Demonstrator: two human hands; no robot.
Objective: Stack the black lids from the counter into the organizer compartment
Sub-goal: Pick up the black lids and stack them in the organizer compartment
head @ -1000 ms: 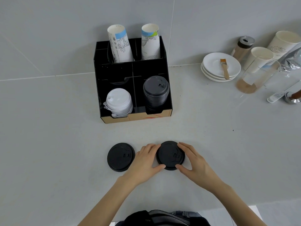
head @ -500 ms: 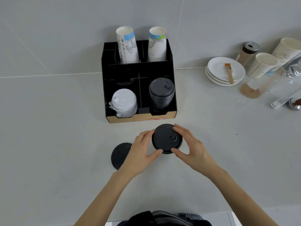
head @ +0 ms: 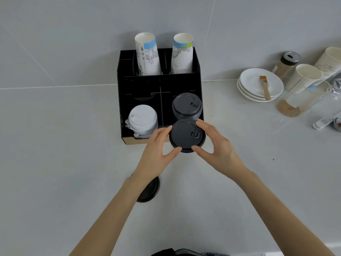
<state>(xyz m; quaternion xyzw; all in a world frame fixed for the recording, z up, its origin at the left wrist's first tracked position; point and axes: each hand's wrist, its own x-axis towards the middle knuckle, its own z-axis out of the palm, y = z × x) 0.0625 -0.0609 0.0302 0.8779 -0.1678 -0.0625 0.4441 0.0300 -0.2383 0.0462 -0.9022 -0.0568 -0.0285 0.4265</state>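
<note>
A black lid (head: 186, 136) is held in the air between both hands, just in front of the black organizer (head: 140, 85). My left hand (head: 156, 152) pinches its left edge and my right hand (head: 217, 146) pinches its right edge. Right behind it, a stack of black lids (head: 186, 107) stands in the organizer's front right compartment. A second black lid (head: 150, 189) lies flat on the counter, partly hidden under my left forearm.
White lids (head: 142, 119) fill the front left compartment, and two paper cups (head: 147, 54) stand in the back. To the right are stacked white saucers (head: 256, 84) with a brush, a shaker jar (head: 286, 64), paper cups (head: 306, 76) and a glass (head: 299, 102).
Both hands lifted the black lid off the counter and carried it away from me, up to the organizer's front edge. The other lid stayed on the counter.
</note>
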